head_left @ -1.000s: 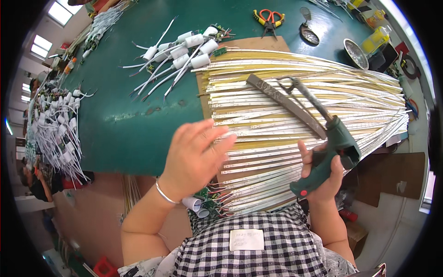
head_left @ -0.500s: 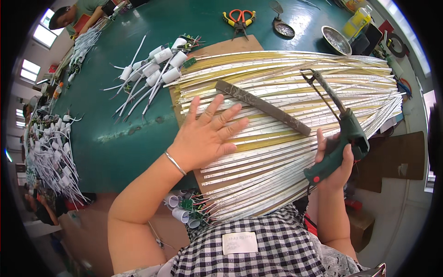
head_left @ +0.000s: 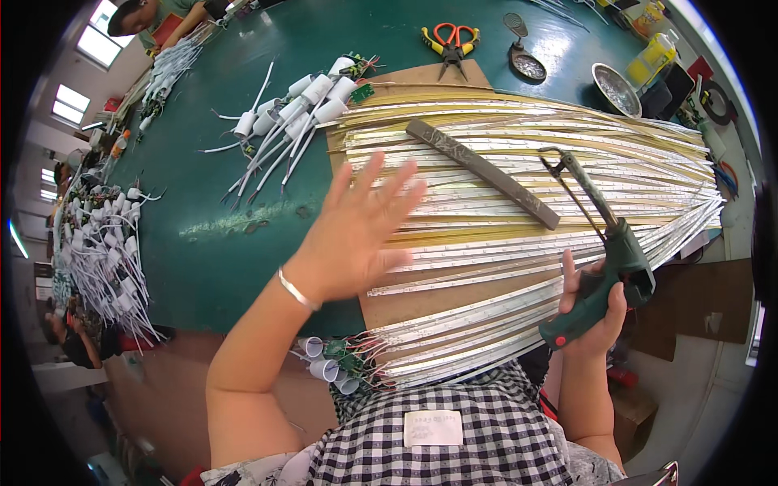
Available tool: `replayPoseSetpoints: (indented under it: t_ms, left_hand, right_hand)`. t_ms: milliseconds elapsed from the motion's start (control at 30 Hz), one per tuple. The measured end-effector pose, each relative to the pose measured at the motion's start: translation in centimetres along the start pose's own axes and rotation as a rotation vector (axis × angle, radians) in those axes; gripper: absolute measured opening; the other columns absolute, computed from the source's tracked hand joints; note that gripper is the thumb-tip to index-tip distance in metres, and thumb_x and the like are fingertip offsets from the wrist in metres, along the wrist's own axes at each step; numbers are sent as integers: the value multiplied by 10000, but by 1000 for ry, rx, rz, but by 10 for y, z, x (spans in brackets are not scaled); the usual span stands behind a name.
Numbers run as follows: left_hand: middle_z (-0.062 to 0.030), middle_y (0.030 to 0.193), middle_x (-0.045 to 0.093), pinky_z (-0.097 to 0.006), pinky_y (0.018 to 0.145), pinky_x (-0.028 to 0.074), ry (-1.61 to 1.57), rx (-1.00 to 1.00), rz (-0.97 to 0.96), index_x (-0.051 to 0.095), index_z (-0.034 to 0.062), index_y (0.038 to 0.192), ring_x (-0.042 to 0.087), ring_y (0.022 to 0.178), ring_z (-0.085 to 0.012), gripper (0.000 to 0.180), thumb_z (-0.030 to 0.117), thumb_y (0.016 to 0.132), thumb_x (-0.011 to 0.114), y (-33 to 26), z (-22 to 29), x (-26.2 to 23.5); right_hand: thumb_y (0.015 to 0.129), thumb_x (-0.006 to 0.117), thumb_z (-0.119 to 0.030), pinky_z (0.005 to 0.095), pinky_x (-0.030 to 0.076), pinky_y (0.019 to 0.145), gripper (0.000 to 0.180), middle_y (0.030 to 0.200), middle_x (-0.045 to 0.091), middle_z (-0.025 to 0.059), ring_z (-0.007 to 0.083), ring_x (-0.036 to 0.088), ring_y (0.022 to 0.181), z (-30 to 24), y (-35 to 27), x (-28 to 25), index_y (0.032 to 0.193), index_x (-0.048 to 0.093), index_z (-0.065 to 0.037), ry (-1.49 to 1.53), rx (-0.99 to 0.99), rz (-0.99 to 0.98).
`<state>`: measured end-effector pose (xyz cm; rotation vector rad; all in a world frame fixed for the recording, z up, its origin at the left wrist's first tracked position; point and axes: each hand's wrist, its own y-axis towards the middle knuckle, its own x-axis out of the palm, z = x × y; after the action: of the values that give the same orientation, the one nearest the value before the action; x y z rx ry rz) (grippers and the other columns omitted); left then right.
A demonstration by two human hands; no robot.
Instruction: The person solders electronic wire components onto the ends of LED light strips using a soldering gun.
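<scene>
My left hand [head_left: 352, 231], fingers spread and slightly blurred, is over the left ends of a fan of white LED strips [head_left: 470, 257]; whether it touches them I cannot tell. In my right hand [head_left: 604, 330] is a green soldering gun [head_left: 622, 257], its long metal nozzle pointing up and left above the strips. A dark grey bar [head_left: 485, 174] lies slantwise across the strips. Below my left hand, a gap between strips bares the brown board [head_left: 429, 309]. White cylindrical housings with wires [head_left: 318, 89] lie beyond the strips' upper left ends. More open housings [head_left: 324, 370] sit by the lower strip ends.
Toward the far edge lie pliers [head_left: 450, 50], a small dark dish [head_left: 528, 65], a metal bowl [head_left: 617, 89] and a yellow bottle [head_left: 653, 58]. A big pile of wired housings [head_left: 101, 251] is at the left. Another person [head_left: 166, 16] works at the far left.
My left hand has shifted and blurs with motion. A gap has appeared in the lower strips, showing the board. The whole view has shifted slightly; my right hand keeps its hold on the soldering gun.
</scene>
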<state>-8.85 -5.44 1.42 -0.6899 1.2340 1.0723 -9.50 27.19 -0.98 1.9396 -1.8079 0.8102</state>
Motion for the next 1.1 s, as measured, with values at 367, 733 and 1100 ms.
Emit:
replayPoseSetpoints:
  t_ms: [367,733,1100]
  left_hand:
    - [-166,1436,326,-482,1095,186,-38,1,-169,365,27,1367,278,1335,-355,789,631,859,364,-71,48,32]
    - [-130,1451,330,-516,1097,137,-93,-59,44,372,79,1381,252,1357,-347,642,405,856,546,-45,4,0]
    - [-155,1003,635,-448,817,458,172,-582,341,569,78,1132,583,958,-337,383,301,823,591,55,-163,-3]
  right_hand:
    - [841,556,-325,430,367,1035,417,781,587,184,239,592,534,19,12,-13,1073,473,11,-75,-3,-113]
    - [878,482,-362,443,265,1106,390,753,596,168,192,539,470,13,10,-3,1062,463,-20,-62,-39,19]
    - [900,429,-353,469,230,1117,355,703,586,144,167,492,428,4,-2,14,1050,455,-32,-56,-130,79]
